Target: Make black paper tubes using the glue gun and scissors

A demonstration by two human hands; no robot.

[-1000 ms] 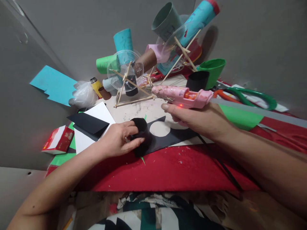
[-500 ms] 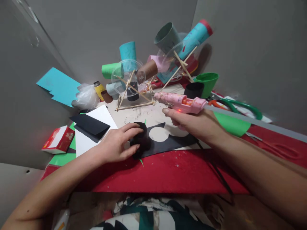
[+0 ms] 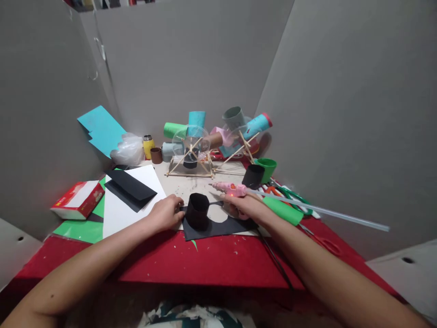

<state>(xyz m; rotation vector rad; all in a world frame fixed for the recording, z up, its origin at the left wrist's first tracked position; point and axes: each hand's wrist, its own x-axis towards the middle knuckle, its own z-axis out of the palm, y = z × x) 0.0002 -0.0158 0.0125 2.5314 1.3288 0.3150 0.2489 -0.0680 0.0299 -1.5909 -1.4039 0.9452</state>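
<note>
And here we are at the red bench, with the right grip wrapped firmly around a pink glue gun, its red light glowing. The nozzle points left, above the pale board, and a long clear glue stick juts from the back end out to the right.

The black paper tube stands upright, open end up, on a black sheet with a round hole cut in it, right between the two hands. The left grip sits just beside it, fingers loosely bent and slightly apart from the thumb, the tube free of it; whether the fingertips touch the sheet's edge, I cannot tell.

Over on the left, a folded black card lies across a white sheet, with a red box near it. At the back, a stick frame carries a clear disc with coloured paper cylinders around it. Right of that, a second black tube stands against a green cup.
</note>
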